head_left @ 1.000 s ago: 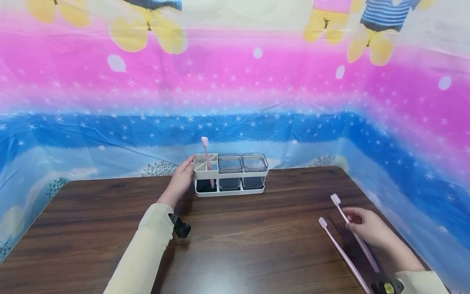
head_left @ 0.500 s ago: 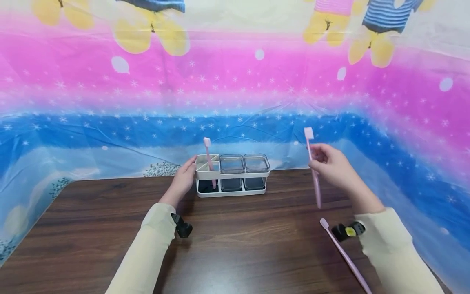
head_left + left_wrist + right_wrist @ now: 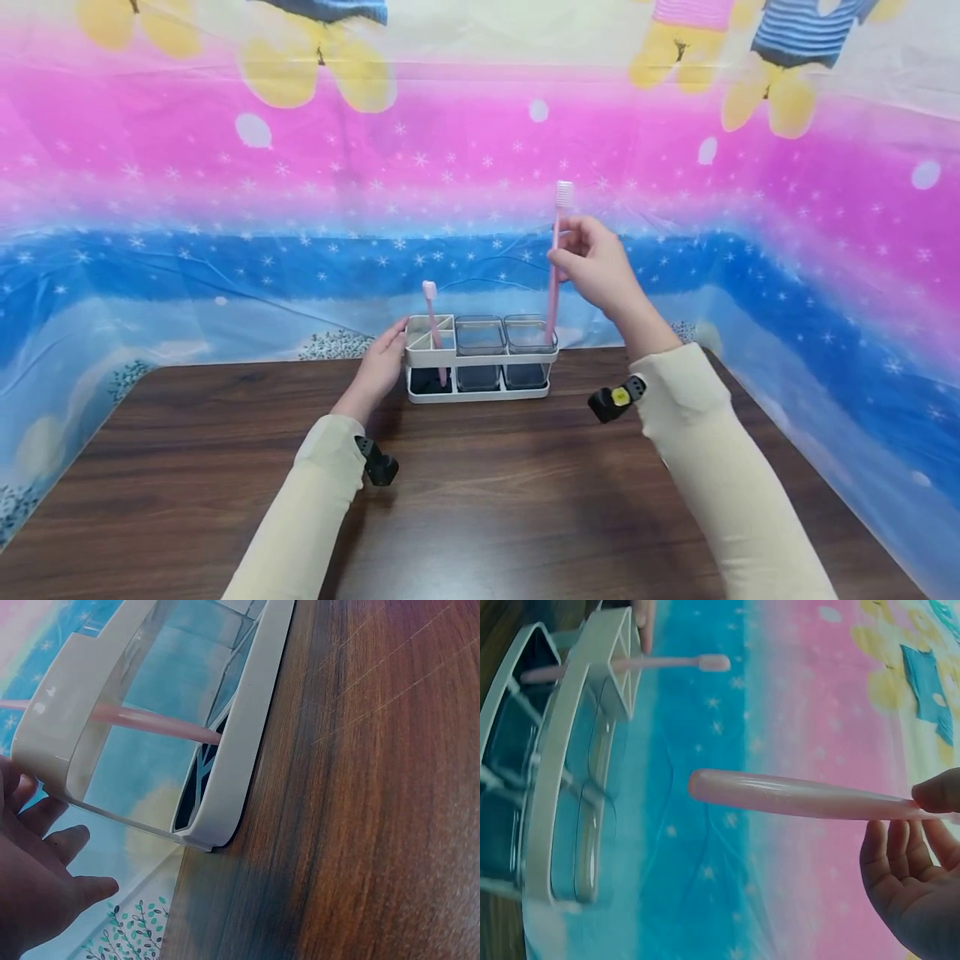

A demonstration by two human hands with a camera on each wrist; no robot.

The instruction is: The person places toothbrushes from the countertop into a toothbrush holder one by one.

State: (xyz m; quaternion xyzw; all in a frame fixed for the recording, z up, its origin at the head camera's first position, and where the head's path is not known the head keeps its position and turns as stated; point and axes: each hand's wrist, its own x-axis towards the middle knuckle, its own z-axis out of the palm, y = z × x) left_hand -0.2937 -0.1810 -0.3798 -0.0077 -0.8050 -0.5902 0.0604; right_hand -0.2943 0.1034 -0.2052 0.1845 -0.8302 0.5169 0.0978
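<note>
My right hand (image 3: pixel 596 262) pinches a pink toothbrush (image 3: pixel 553 287) between thumb and fingers, bristles up. In the head view its handle end overlaps the right clear cup (image 3: pixel 528 335); the right wrist view shows that end (image 3: pixel 727 789) apart from the holder. A white toothbrush holder (image 3: pixel 442 357) stands on the table. Another pink toothbrush (image 3: pixel 434 325) leans upright in its divided left section, also crossing the left wrist view (image 3: pixel 154 721). My left hand (image 3: pixel 380 367) touches the holder's left end; in the left wrist view several fingers (image 3: pixel 69 841) extend loosely beside the corner.
The middle clear cup (image 3: pixel 480 335) sits beside the right one in the holder. Brown wood-grain table (image 3: pixel 480 492) lies under everything, and a printed pink and blue cloth (image 3: pixel 337 192) rises behind its back edge. My right sleeve (image 3: pixel 720 450) covers part of the table's right side.
My right hand has lifted one toothbrush off the right side of the table and brought it left and up, turning it upright. The left hand stays at the holder. My right sleeve now hides the toothbrush left lying.
</note>
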